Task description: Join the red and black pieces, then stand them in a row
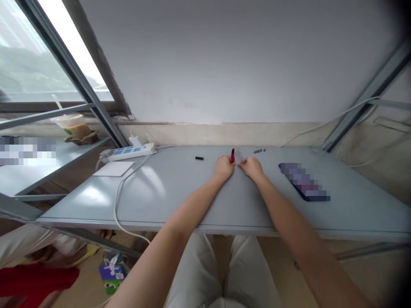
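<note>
Toward the back of the grey desk [180, 192], my left hand [224, 167] is closed around a small red object with a black end [233, 155], which stands up beyond the fingers. Close by on its right, my right hand [252, 167] pinches the edge of a crumpled, see-through piece of plastic [239, 155], perhaps a small bag. Whether the plastic touches the red object I cannot tell. A short black rod [199, 158] lies to the left of my hands. Several tiny dark metal pieces [258, 151] form a row behind my right hand.
A phone [303, 182] lies at the right. On the left are a white power strip [131, 150], a white flat square [114, 168] and a white cable [117, 196] running over the front edge. A drink cup [75, 126] stands on the side shelf. The wall closes off the back.
</note>
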Demonstrator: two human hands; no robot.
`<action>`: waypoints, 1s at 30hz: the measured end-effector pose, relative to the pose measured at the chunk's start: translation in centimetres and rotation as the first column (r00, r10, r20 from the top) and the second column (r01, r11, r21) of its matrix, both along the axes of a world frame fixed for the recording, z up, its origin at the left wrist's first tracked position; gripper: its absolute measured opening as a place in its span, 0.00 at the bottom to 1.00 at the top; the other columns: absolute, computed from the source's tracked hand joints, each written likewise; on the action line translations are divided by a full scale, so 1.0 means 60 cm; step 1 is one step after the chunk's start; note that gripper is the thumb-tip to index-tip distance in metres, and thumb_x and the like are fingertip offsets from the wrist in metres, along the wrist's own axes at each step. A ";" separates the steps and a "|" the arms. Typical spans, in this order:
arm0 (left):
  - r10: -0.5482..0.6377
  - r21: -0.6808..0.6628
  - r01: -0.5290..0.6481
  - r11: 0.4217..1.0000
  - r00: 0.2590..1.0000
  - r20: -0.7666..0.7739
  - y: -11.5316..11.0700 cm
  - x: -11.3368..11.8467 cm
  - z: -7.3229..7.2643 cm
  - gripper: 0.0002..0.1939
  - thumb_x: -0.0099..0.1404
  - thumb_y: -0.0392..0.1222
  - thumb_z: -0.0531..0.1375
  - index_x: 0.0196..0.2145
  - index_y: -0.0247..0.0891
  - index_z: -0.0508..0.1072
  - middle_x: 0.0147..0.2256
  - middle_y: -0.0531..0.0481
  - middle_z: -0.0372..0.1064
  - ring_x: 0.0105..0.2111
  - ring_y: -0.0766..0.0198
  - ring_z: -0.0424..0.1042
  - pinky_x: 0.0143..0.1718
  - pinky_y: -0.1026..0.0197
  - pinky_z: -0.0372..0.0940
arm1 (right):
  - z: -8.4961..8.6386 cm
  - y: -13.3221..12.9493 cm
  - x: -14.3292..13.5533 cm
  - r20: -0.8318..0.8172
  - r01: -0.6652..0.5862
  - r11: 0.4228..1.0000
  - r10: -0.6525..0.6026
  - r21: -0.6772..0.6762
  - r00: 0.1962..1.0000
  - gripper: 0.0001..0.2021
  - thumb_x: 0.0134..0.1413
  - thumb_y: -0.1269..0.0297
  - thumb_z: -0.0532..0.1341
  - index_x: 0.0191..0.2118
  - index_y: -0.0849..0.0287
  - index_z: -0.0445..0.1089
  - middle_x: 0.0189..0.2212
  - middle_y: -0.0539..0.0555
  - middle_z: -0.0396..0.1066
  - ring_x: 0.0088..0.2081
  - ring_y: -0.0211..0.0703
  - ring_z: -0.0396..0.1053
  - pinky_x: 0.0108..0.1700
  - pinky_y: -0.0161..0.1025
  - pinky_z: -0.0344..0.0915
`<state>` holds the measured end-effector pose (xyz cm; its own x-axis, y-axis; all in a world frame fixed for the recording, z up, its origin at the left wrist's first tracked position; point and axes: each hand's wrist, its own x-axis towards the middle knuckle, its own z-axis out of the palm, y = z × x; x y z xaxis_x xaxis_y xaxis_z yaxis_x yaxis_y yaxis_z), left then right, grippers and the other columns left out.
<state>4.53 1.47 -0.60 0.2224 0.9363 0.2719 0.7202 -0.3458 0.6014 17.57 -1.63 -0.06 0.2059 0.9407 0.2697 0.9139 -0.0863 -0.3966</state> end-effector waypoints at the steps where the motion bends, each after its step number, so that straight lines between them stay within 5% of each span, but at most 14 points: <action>1: 0.004 -0.016 -0.004 1.000 1.000 0.013 0.001 0.001 0.001 0.06 0.54 0.42 0.61 0.27 0.35 0.71 0.30 0.41 0.70 0.35 0.55 0.68 0.39 0.54 0.60 | 0.000 0.000 -0.001 -0.003 0.002 1.000 -0.002 0.003 1.000 0.08 0.44 0.59 0.63 0.28 0.58 0.74 0.28 0.58 0.73 0.31 0.45 0.70 0.31 0.36 0.60; 21: 0.030 -0.052 -0.027 0.998 0.998 0.062 -0.003 0.011 0.008 0.06 0.54 0.39 0.60 0.30 0.35 0.71 0.36 0.38 0.68 0.44 0.50 0.64 0.45 0.50 0.56 | -0.009 0.008 -0.002 -0.007 0.004 0.999 -0.003 0.034 1.000 0.12 0.47 0.56 0.61 0.31 0.59 0.75 0.29 0.60 0.73 0.34 0.47 0.70 0.34 0.39 0.62; 26: -0.011 0.104 0.028 0.994 0.987 -0.162 0.000 -0.047 0.018 0.15 0.57 0.37 0.56 0.43 0.34 0.67 0.45 0.36 0.64 0.49 0.49 0.60 0.48 0.50 0.54 | -0.008 0.008 -0.002 -0.010 0.011 1.000 -0.010 0.018 1.000 0.10 0.46 0.59 0.62 0.33 0.58 0.74 0.30 0.58 0.73 0.35 0.46 0.70 0.35 0.38 0.62; 30: 0.013 0.204 0.057 0.977 0.945 -0.327 0.019 -0.122 0.031 0.27 0.58 0.30 0.50 0.56 0.34 0.56 0.59 0.37 0.48 0.58 0.50 0.47 0.55 0.50 0.46 | -0.008 0.010 -0.001 -0.012 0.003 1.000 -0.003 0.015 1.000 0.11 0.46 0.59 0.61 0.33 0.59 0.74 0.31 0.59 0.73 0.36 0.49 0.70 0.36 0.40 0.62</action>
<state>-2.79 2.61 1.28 0.3513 0.8606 0.3687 0.8547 -0.4555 0.2489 17.52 -1.03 -0.57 0.2122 0.9359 0.2812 0.9088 -0.0832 -0.4090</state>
